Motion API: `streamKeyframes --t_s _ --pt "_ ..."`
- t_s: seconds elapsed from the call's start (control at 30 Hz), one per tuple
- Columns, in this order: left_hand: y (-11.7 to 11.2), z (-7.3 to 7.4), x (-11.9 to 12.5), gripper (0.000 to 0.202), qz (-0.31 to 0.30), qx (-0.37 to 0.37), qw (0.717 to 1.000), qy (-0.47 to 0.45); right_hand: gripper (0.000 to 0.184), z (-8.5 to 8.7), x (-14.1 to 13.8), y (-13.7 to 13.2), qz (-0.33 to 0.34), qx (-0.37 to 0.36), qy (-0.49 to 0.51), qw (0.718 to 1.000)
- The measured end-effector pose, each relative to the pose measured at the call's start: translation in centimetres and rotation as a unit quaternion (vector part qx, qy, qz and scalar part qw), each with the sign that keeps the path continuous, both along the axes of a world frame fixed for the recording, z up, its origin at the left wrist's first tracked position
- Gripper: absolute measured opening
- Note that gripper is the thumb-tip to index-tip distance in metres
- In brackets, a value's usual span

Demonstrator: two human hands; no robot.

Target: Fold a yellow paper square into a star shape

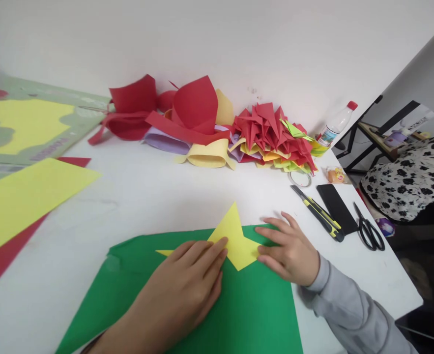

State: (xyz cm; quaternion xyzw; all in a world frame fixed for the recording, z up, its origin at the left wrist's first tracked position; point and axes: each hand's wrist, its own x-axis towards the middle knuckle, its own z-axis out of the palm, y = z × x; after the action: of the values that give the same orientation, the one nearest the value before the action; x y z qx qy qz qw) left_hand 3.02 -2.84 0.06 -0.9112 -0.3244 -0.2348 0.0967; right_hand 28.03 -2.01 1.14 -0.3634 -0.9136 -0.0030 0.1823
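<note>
A folded piece of yellow paper (235,246) with pointed corners lies on a large green sheet (253,309). My left hand (187,282) rests flat across its left part, fingers stretched out and pressing down. A thin yellow tip sticks out left of that hand; the rest on that side is hidden beneath it. At the paper's right point, my right hand (292,250) has its thumb and index finger closed on the tip. Its other fingers are spread above the green sheet's far edge.
Red and yellow sheets (25,206) lie left. Along the wall are rolled paper shapes (196,108), folded red pieces (272,130) and a bottle (336,125). A tape roll (300,179), utility knife (320,214), black strip (336,209) and scissors (369,233) lie right. Patterned clothing (412,172) shows beyond.
</note>
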Motion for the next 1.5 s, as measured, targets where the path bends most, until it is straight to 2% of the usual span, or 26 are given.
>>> streamKeyframes --t_s 0.1,0.17,0.27,0.37,0.43,0.5,0.53,0.6,0.7,0.77,0.9,1.07,1.3,1.5 --pt "0.1 -0.1 -0.1 0.038 -0.006 0.008 1.0 -0.002 0.03 0.1 0.7 0.8 0.01 -0.01 0.064 0.998" --pt "0.2 -0.3 -0.2 0.039 -0.01 0.018 1.0 0.004 0.036 0.2 0.7 1.1 -0.001 -0.036 0.141 0.989" --pt "0.3 -0.5 -0.3 0.038 -0.018 0.037 0.999 0.012 0.043 0.4 0.7 1.4 -0.08 -0.082 0.271 0.956" --pt "0.3 -0.6 -0.2 0.035 -0.018 0.044 0.999 0.01 0.042 0.7 0.7 1.5 -0.147 -0.105 0.335 0.925" --pt "0.2 -0.6 -0.1 0.034 -0.015 0.044 0.999 0.007 0.034 0.7 0.4 1.3 -0.141 -0.106 0.314 0.933" --pt "0.1 -0.5 0.1 0.034 -0.012 0.045 0.999 0.008 0.024 0.3 -0.3 0.9 -0.115 -0.095 0.243 0.959" --pt "0.0 -0.4 0.2 0.034 -0.012 0.048 0.999 0.009 0.026 0.1 -0.6 0.7 -0.108 -0.084 0.189 0.972" --pt "-0.2 -0.3 0.3 0.034 -0.014 0.052 0.998 0.013 0.036 -0.5 -1.3 0.4 -0.138 -0.055 0.068 0.987" --pt "-0.4 -0.3 0.4 0.036 -0.016 0.055 0.998 0.024 0.042 -1.1 -1.6 0.1 -0.196 -0.034 -0.066 0.978" --pt "-0.4 -0.4 0.4 0.037 -0.022 0.053 0.998 0.033 0.042 -1.3 -1.5 0.2 -0.205 -0.029 -0.1 0.973" --pt "-0.4 -0.7 0.4 0.037 -0.032 0.042 0.998 0.024 0.037 -1.0 -1.4 0.4 -0.152 -0.023 -0.101 0.983" --pt "-0.5 -0.8 0.4 0.035 -0.03 0.027 0.999 0.025 0.046 -0.6 -2.3 0.4 -0.102 -0.026 -0.091 0.99" --pt "-0.4 -0.8 0.4 0.034 -0.045 0.025 0.999 0.0 0.03 -0.5 -2.2 0.4 -0.085 -0.065 -0.038 0.993" --pt "-0.6 -0.8 0.6 0.036 -0.042 0.036 0.998 0.0 0.018 -0.8 -2.2 0.5 -0.057 -0.076 0.077 0.992"
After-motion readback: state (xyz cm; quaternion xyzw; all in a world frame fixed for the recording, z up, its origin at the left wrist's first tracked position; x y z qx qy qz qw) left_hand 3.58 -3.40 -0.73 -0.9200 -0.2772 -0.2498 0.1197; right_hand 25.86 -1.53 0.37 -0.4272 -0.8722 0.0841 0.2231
